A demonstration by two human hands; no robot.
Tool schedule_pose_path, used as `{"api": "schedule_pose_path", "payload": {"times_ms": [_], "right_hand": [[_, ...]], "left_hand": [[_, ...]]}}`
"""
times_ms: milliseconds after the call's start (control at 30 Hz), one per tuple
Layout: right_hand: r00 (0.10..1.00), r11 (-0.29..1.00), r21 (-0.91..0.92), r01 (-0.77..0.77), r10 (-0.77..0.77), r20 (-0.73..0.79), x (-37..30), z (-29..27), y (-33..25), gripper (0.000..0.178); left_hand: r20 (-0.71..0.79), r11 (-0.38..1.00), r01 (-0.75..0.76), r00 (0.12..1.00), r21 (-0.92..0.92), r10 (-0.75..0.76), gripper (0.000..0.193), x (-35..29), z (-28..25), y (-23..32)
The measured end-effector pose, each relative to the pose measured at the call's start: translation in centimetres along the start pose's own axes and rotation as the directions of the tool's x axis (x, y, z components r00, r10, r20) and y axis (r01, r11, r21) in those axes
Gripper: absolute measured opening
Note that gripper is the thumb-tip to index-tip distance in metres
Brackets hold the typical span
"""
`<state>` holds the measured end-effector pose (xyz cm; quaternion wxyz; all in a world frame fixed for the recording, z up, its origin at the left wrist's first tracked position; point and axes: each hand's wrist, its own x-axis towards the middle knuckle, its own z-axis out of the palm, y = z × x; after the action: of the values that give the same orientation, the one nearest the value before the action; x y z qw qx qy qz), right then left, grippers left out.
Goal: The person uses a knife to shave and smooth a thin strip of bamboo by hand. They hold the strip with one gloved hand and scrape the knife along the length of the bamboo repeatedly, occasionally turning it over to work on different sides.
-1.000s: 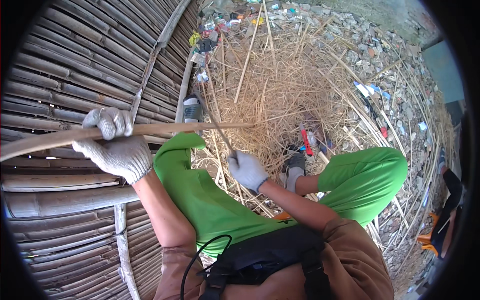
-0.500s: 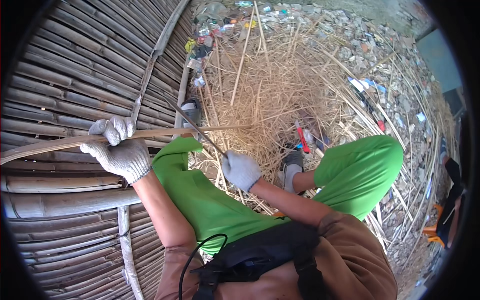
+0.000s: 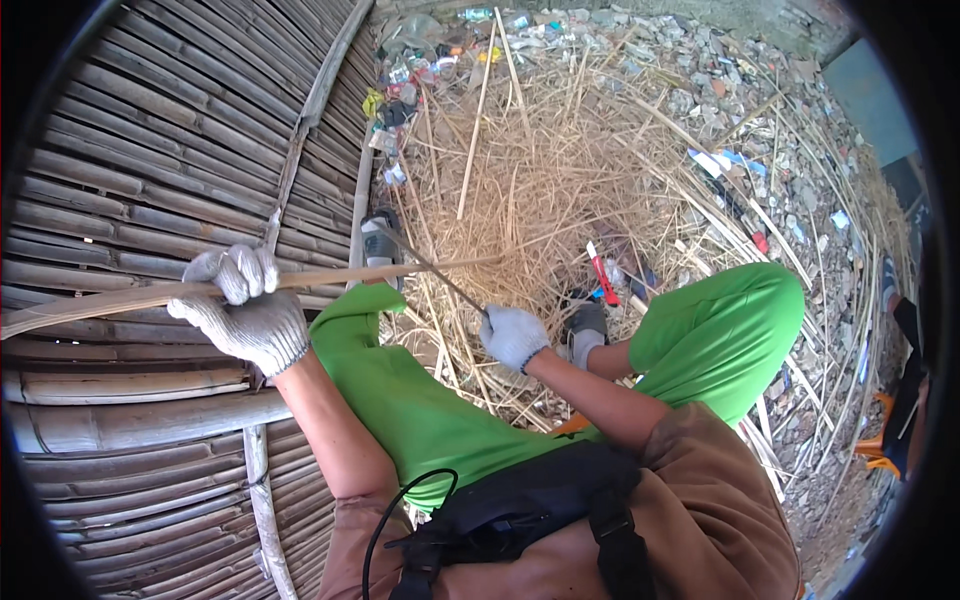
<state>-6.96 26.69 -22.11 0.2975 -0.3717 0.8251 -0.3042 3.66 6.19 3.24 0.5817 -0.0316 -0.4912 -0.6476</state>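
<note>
From the head view, the left hand (image 3: 245,315), in a pale knitted glove, has its fingers curled firmly round a long pale strip (image 3: 380,272) of what looks like bamboo, and there it is, running from beyond the left rim of the view across the slatted panel (image 3: 170,170) to a tapered end above the shavings (image 3: 560,190)! Over to the right hand (image 3: 515,337), gloved too, fist closed on the near end of a thin dark tool (image 3: 440,277) that slants up and leftward, crossing the strip near its tapered end; whether the two touch, I cannot tell. Below, green trousers (image 3: 440,420) spread wide, one dark shoe (image 3: 380,245) by the panel's right edge, the other (image 3: 586,318) just beyond the right fist. And the container here: a black pouch (image 3: 520,500) strapped across the body, a black cable (image 3: 385,510) looping at its left end, contents hidden. Out on the rubble ground (image 3: 835,330), a red-and-white object (image 3: 602,275) lies at the near edge of the shavings, coloured litter (image 3: 400,105) gathers toward the far left corner, and at the right edge another person (image 3: 905,350) shows beside something orange (image 3: 877,440).
</note>
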Motion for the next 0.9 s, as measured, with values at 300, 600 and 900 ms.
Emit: {"api": "schedule_pose_path", "payload": {"times_ms": [300,600,900], "right_hand": [[0.995,0.994,0.067,0.081,-0.085,0.06,-1.3,-1.1,-4.8,0.035],[0.998,0.99,0.13,0.046,-0.051,0.035,-0.5,0.4,-3.3,0.035],[0.99,0.991,0.003,-0.135,0.135,0.034,1.7,2.8,7.2,0.035]], "left_hand": [[-0.094,0.987,-0.056,0.993,0.154,0.071,0.061,0.2,0.1,-0.5],[-0.284,0.953,-0.119,0.938,0.278,0.2,0.059,0.4,0.2,-0.5],[-0.314,0.92,-0.125,0.916,0.371,0.25,0.067,1.0,0.6,-1.5]]}}
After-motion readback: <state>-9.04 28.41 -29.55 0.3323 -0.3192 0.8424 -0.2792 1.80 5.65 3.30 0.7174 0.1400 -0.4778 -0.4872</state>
